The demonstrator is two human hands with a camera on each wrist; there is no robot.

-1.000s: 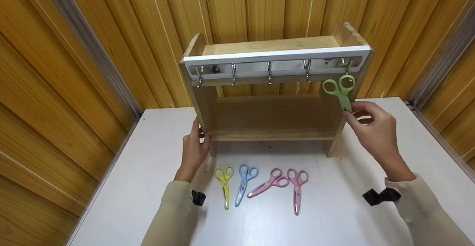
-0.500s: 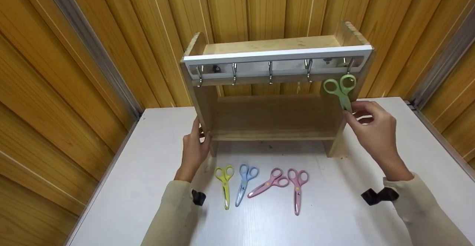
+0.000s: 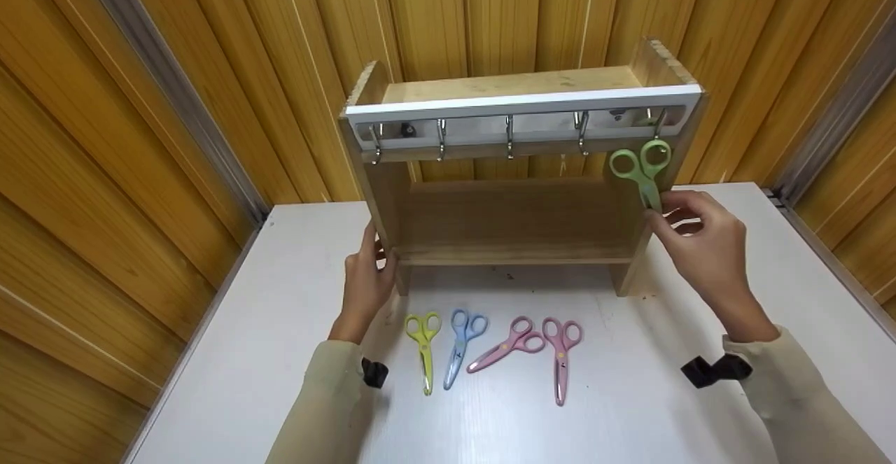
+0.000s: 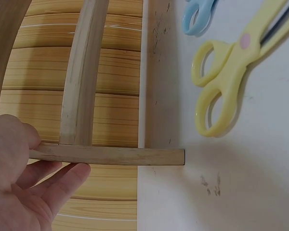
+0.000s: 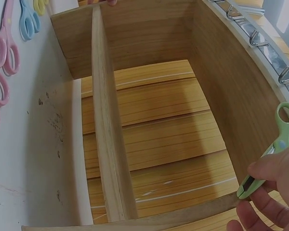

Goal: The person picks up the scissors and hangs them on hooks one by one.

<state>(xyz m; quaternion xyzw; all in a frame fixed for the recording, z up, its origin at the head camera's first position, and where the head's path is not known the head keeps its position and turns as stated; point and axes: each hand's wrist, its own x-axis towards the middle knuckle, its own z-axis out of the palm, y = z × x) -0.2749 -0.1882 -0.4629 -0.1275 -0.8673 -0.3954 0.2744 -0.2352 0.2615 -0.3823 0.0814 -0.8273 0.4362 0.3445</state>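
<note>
A wooden rack [image 3: 518,262] stands on the white table, with a strip of metal hooks [image 3: 509,138] along its upper front. My right hand [image 3: 703,236] pinches the blade end of a pair of green scissors [image 3: 647,176], handles upward. One finger loop of these scissors overlaps the tip of the rightmost hook in the head view. My left hand [image 3: 367,275] grips the rack's left side panel; in the left wrist view the thumb is on one face of that panel [image 4: 111,155] and fingers lie on the other.
In front of the rack lie yellow scissors [image 3: 423,352], blue scissors [image 3: 462,348] and two pink pairs, one slanted [image 3: 507,345] and one straight [image 3: 561,359]. Wood-grain panelled walls [image 3: 490,16] enclose the table [image 3: 294,394] at the back and sides.
Almost nothing differs. The right hand and the green scissors shift only slightly; the left hand stays on the side panel.
</note>
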